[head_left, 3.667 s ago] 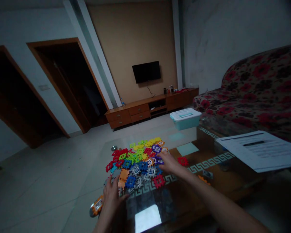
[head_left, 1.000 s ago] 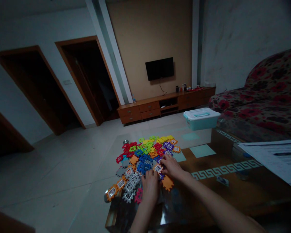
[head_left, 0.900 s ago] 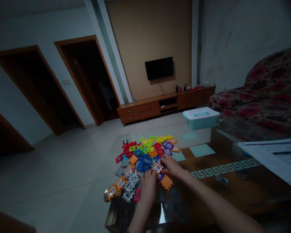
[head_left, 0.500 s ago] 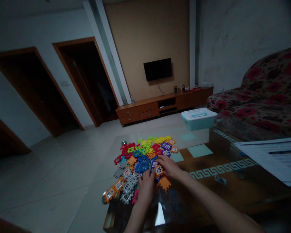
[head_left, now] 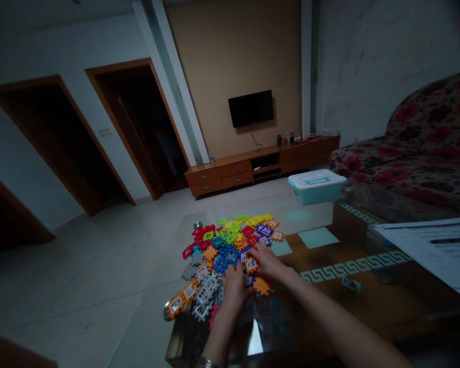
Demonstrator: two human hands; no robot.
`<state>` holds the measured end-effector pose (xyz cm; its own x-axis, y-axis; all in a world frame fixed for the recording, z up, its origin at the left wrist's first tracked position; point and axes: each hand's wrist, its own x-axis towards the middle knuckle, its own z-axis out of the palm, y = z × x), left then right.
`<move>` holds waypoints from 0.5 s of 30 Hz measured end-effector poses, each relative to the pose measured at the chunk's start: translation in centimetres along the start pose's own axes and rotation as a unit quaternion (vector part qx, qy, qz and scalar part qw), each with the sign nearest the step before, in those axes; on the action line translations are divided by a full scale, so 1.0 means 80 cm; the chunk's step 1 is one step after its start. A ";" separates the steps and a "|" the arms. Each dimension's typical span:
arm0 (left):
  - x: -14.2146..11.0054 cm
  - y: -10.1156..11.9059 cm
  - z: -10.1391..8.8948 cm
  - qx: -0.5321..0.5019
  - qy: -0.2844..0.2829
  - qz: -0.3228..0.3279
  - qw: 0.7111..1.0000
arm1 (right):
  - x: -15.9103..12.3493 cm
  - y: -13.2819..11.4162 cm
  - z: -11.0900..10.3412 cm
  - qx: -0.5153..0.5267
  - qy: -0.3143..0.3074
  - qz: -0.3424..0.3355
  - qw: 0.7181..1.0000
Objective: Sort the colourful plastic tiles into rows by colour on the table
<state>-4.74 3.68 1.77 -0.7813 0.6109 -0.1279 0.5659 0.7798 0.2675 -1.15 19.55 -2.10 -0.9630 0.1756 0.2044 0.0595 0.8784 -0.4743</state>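
A heap of colourful plastic interlocking blocks (head_left: 226, 258) with toothed edges lies at the near left end of the glass table. My right hand (head_left: 267, 260) is at the right side of the heap, its fingers closed on an orange block with a white window (head_left: 252, 264). Beside it, my left hand (head_left: 235, 287) has its fingers curled down at the blue blocks (head_left: 226, 257); what they hold is hidden. A purple edge shows between the hands. Just below the right hand lies a plain orange block (head_left: 261, 286). Grey window blocks (head_left: 204, 295) lie left of my left hand.
The glass table (head_left: 291, 327) carries a lidded teal box (head_left: 317, 193) at the far end and papers (head_left: 437, 250) on the right. A floral sofa (head_left: 414, 158) stands behind on the right. Orange blocks (head_left: 175, 305) reach the table's left edge.
The orange window block and my right hand have shifted slightly away from me. My left hand has moved a little forward and right, towards the right hand. The view has tilted slightly.
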 end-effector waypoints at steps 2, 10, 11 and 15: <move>0.001 0.000 0.001 -0.034 0.013 0.007 0.999 | 0.000 -0.001 0.001 0.023 0.017 -0.002 1.000; 0.001 -0.021 -0.005 -0.121 0.124 0.031 0.984 | 0.006 -0.006 0.006 0.124 0.088 0.020 0.988; 0.002 -0.026 -0.007 -0.118 0.137 0.021 0.983 | 0.006 -0.005 0.006 0.122 0.101 0.026 0.987; 0.002 -0.048 -0.021 -0.093 0.198 -0.038 0.975 | 0.002 0.002 0.000 0.090 0.155 0.034 0.983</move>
<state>-7.47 0.56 2.32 -0.8805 0.4227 0.2146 0.4734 0.7604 0.4446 -1.29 19.71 -2.14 -0.8299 0.3831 0.4056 0.0466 0.7720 -0.6339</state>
